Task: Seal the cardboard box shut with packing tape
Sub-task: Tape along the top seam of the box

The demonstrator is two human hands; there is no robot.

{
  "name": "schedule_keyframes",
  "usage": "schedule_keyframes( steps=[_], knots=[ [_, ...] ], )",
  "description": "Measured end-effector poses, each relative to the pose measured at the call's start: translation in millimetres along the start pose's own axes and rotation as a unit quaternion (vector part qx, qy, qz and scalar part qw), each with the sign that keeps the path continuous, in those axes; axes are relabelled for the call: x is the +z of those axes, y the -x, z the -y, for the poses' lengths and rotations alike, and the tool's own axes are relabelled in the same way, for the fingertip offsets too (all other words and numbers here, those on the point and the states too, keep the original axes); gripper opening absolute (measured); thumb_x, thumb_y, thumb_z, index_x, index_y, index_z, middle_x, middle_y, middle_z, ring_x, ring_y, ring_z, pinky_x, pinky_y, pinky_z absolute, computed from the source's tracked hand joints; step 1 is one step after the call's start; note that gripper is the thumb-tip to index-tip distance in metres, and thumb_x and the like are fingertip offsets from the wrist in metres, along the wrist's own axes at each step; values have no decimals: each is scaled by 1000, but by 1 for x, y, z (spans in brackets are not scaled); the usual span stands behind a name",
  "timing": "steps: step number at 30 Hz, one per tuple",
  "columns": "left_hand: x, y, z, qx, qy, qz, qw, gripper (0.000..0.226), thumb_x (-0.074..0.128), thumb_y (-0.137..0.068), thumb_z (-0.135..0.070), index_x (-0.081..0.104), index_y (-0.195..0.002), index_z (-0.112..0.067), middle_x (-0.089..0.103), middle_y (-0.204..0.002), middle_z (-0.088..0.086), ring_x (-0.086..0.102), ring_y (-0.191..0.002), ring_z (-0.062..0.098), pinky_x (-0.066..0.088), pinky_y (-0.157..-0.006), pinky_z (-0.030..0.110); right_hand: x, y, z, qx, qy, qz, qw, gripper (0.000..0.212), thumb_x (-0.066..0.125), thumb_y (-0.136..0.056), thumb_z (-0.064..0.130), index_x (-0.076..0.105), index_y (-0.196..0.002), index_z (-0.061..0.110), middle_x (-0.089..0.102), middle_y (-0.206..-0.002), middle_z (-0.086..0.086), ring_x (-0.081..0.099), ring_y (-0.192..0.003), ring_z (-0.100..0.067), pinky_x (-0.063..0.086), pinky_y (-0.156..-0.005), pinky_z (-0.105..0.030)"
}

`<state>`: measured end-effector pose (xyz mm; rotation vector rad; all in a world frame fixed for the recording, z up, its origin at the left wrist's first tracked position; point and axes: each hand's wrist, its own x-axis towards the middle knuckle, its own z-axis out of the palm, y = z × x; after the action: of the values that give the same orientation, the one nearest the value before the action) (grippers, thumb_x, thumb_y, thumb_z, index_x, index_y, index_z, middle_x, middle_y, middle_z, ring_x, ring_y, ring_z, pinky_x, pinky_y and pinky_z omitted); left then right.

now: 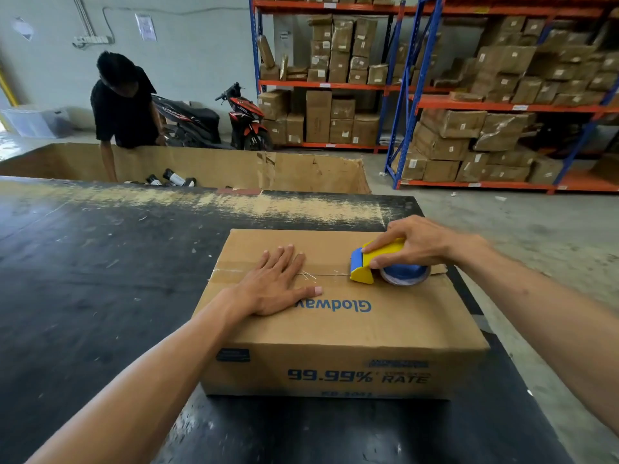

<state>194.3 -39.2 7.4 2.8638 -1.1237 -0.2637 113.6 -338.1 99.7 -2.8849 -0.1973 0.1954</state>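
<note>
A brown cardboard box [338, 326] with blue print lies on the black table, its top flaps closed along a centre seam. My left hand [279, 283] rests flat on the lid, fingers spread over the seam near the left end. My right hand [415, 242] grips a yellow and blue tape dispenser [385, 266] that sits on the seam near the box's right end. Clear tape shows along the seam between the dispenser and the box's right edge, and an older strip at the left edge.
The worn black table [100, 279] extends left and toward me. Beyond its far edge stands a large open cardboard bin [234, 165] holding bottles, with a person in black leaning over it. Two motorbikes and blue-orange shelving [408, 95] full of boxes stand behind.
</note>
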Motion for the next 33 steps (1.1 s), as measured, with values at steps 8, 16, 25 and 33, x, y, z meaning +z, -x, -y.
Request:
schedule_keyframes(
  steps=[8,16,25,33],
  knots=[
    [-6,4,7,1,-35,8,999,103,13,-80,-88,-14,-156,-24,-21,-163,9,-16,-150,23,-7,-122,47,8,-2,10,-10,33,-28,999,48,53,-71,87,60,-114,67,53,-94,14,50,-91,-10,44,-79,-36],
    [4,-20,-67,31,1,7,1000,118,16,-76,-92,-10,-156,-11,-18,-163,11,-16,-151,21,-7,-123,44,8,-6,8,-10,55,-35,998,53,48,-69,91,58,-116,69,52,-90,12,50,-87,-10,43,-74,-35],
    [3,-10,-46,41,3,6,999,115,17,-76,-92,-8,-157,-14,-14,-165,6,-14,-151,18,-5,-123,42,11,-7,27,-22,62,-40,997,49,52,-76,84,60,-120,63,52,-88,14,48,-82,-8,41,-70,-32],
    [5,-1,-31,45,-8,6,999,114,14,-74,-93,-9,-157,-18,-14,-165,3,-14,-151,14,-5,-123,39,11,-4,33,-35,19,-42,998,49,56,-76,82,62,-120,62,53,-89,12,50,-84,-11,40,-71,-32]
  ],
)
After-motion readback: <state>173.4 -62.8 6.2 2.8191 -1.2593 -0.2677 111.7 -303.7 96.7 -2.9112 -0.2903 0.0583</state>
